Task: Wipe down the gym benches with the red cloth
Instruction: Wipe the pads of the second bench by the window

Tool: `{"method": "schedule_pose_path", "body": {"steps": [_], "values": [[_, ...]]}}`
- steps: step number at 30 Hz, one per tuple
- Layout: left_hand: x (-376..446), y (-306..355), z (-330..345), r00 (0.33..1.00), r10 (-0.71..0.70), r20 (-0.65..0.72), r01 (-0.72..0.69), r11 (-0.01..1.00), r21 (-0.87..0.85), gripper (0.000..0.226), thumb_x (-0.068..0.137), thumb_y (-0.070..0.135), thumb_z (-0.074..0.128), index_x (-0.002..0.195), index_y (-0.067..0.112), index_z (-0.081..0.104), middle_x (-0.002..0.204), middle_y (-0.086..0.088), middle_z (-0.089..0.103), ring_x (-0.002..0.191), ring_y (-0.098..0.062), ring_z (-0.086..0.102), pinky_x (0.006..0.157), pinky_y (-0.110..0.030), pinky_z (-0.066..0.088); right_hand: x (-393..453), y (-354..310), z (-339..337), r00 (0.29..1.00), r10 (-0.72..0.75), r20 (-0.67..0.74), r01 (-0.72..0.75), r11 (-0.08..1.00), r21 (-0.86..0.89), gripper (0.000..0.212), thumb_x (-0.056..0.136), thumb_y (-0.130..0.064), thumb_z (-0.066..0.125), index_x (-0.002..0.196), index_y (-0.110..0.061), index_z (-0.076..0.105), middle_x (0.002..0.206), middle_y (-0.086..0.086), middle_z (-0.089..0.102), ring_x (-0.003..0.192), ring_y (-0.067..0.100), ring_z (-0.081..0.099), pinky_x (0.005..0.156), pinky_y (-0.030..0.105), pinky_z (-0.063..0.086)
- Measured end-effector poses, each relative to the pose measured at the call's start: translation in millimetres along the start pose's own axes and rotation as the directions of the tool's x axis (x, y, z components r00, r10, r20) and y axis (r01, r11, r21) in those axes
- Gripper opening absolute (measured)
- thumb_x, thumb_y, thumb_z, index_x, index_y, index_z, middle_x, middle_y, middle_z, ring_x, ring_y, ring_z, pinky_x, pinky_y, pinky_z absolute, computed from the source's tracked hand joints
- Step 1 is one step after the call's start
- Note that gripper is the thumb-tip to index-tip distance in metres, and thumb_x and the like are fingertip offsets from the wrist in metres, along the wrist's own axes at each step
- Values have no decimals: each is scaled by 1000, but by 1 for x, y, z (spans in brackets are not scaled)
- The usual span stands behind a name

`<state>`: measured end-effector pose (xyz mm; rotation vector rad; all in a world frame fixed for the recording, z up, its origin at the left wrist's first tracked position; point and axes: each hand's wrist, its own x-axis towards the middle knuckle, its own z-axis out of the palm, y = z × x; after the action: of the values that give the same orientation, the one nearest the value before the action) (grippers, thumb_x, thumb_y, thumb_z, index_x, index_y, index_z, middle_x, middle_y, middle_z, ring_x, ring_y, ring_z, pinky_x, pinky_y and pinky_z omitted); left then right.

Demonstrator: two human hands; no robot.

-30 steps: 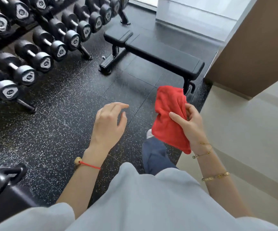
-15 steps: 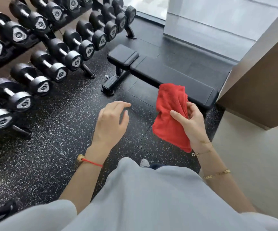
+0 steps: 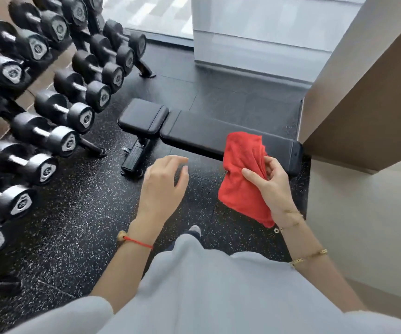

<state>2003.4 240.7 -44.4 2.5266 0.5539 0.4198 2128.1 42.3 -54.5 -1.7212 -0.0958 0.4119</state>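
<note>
Red cloth (image 3: 241, 179): soft terry-like fabric, bunched and creased, held in the air in front of the person. Its upper folds overlap, in view, the near long edge of the bench toward the right end; its lower corner hangs limp below the wrist. Whether it touches the pad cannot be told.

Right hand (image 3: 270, 186): fingers curled into the gathered folds, thumb laid across the front of the cloth, pinching it. Thin gold chain at the wrist, flat gold bangle further up the forearm.

Left hand (image 3: 162, 189): raised over the floor just left of the cloth, apart from it. Fingers loosely bent, holding nothing. Red string bracelet (image 3: 137, 241) with a small tan bead at the wrist.

Flat gym bench (image 3: 194, 130): black padded vinyl, smooth with a dull sheen, rounded corners. A short squarish seat pad at the left end, a long rectangular pad to its right, a narrow gap between them. Black metal foot under the seat end.

Floor (image 3: 79, 213): black rubber tiles speckled with pale flecks, seams visible.

Dumbbell rack (image 3: 57, 109): along the left edge of the floor, tiered rows of black round-headed dumbbells with bright metal handles and silver end plates; somewhat blurred.

Right of the bench end: a brown wall panel (image 3: 368, 104) and a pale smooth floor strip. Behind the bench, a grey-white column base.

Foreground: light grey garment, one shoe toe (image 3: 194, 230) showing.
</note>
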Motion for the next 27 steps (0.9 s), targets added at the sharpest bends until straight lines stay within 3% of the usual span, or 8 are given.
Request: {"method": "schedule_pose_path", "body": {"steps": [12, 19, 27], "values": [[166, -38, 24, 975, 208, 80, -210, 978, 14, 18, 97, 19, 54, 108, 13, 67, 110, 1, 68, 107, -18, 60, 95, -32, 42, 131, -6, 38, 984, 50, -173, -52, 999, -7, 55, 78, -17, 78, 125, -7, 52, 122, 6, 61, 114, 16, 58, 104, 34, 45], [233, -36, 82, 974, 186, 131, -187, 982, -3, 20, 97, 18, 54, 109, 12, 67, 110, -1, 68, 107, -21, 60, 96, -41, 47, 215, 16, 20, 983, 71, -172, -86, 993, -83, 53, 78, -17, 78, 123, -6, 52, 122, 8, 60, 115, 18, 57, 104, 38, 44], [293, -39, 188, 975, 140, 175, -146, 989, 22, 20, 96, 18, 53, 111, 13, 66, 112, -1, 68, 110, -23, 59, 96, -42, 46, 328, 74, -10, 988, 116, -100, -132, 975, -180, 50, 77, -17, 79, 118, -10, 52, 112, 0, 59, 110, 17, 58, 100, 32, 45]]}}
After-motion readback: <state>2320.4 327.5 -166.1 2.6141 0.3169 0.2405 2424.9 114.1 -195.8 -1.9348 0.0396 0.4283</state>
